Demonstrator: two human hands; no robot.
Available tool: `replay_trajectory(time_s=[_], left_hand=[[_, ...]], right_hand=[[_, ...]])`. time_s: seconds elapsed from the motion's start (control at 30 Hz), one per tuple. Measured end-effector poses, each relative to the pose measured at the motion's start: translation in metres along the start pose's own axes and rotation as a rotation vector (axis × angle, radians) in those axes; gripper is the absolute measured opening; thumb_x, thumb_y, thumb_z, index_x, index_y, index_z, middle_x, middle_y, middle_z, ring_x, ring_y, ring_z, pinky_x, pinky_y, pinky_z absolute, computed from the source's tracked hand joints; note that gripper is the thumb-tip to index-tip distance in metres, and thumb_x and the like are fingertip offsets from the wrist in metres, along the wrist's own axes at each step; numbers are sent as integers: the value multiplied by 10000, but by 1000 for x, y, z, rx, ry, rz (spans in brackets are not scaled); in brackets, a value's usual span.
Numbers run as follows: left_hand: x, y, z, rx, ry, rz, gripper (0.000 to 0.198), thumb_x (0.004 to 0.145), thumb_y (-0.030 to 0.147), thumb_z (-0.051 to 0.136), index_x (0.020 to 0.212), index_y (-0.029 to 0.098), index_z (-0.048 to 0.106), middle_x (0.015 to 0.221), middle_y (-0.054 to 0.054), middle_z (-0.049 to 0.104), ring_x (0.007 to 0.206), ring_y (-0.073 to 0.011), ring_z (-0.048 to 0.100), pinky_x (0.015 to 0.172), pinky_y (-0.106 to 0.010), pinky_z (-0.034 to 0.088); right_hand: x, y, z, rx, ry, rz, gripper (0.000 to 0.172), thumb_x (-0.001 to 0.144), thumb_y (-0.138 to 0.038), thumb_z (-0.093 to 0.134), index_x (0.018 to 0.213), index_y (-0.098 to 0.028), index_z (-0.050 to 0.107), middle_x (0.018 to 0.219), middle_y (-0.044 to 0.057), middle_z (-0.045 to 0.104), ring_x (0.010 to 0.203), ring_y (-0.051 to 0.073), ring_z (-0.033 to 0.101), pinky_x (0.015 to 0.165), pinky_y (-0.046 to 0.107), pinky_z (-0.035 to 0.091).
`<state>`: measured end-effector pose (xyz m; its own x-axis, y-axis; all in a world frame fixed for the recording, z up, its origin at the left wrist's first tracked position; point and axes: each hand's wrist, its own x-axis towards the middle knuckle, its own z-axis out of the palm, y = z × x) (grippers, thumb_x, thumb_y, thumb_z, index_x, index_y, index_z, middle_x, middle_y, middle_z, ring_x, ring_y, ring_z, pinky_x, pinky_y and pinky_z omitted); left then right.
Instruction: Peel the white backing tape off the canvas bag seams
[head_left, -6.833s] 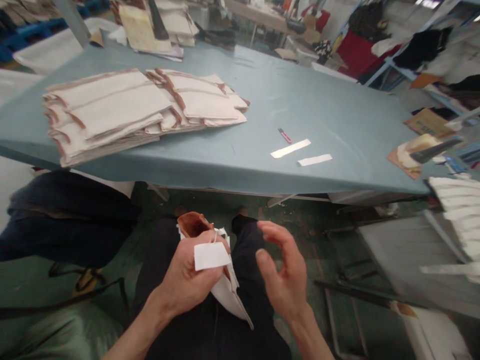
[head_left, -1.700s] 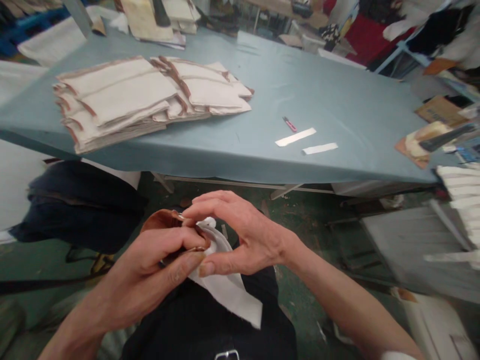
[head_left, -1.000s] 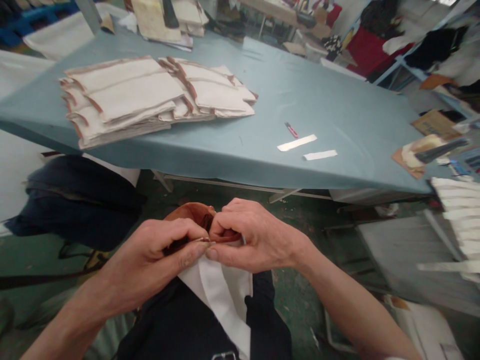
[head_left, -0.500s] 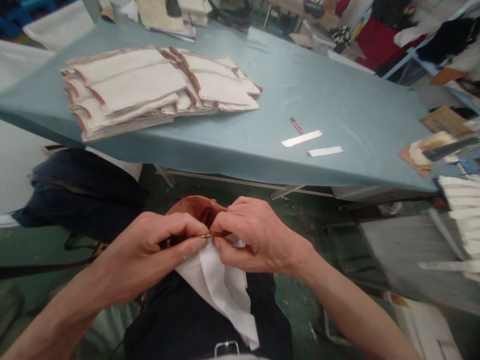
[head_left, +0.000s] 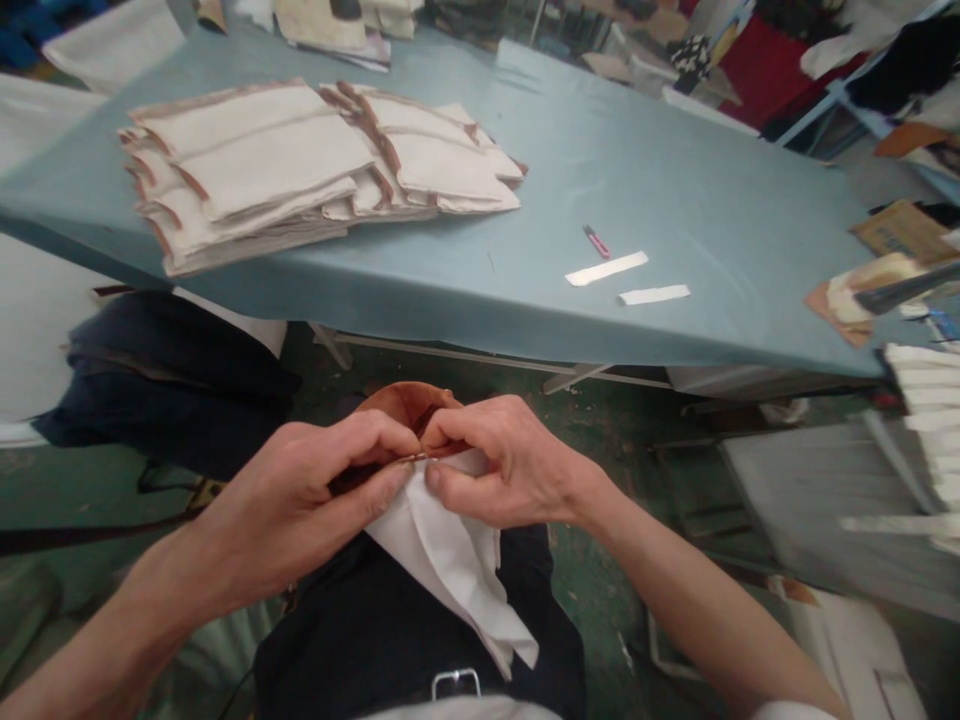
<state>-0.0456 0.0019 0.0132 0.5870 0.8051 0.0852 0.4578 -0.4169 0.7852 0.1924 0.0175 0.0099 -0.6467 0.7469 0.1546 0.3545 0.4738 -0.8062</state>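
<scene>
In the head view, your left hand (head_left: pixel 322 490) and right hand (head_left: pixel 506 460) meet above your lap, thumb and forefinger of each pinched on the near rim of a white bag (head_left: pixel 409 545) with brown lining (head_left: pixel 405 398). A white strip (head_left: pixel 461 555) hangs down its front, and beyond, on the blue table (head_left: pixel 735 240), lie piled cloth pieces (head_left: pixel 262 150), a small pink tool (head_left: pixel 597 242) and two pale strips (head_left: pixel 607 269).
</scene>
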Motion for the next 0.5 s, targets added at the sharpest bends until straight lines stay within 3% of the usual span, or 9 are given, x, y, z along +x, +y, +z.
replay_trajectory(time_s=[0.3,0.5], left_hand=[[-5,2,8,97,59,58,124,1037,219,564,1073,246,679,854,61,761,654,-85,722,609,-162,483],[-13,-6,14,203,110,263,261,1029,111,514,1213,249,636,948,4,812,766,-148,794,725,-213,604]], right_hand=[[-1,1,11,192,42,125,137,845,-266,593,755,-172,639,643,-59,527,562,73,439,593,219,341],[-4,-6,23,455,106,299,104,787,-266,599,719,-188,600,625,-63,503,566,81,408,566,214,353]])
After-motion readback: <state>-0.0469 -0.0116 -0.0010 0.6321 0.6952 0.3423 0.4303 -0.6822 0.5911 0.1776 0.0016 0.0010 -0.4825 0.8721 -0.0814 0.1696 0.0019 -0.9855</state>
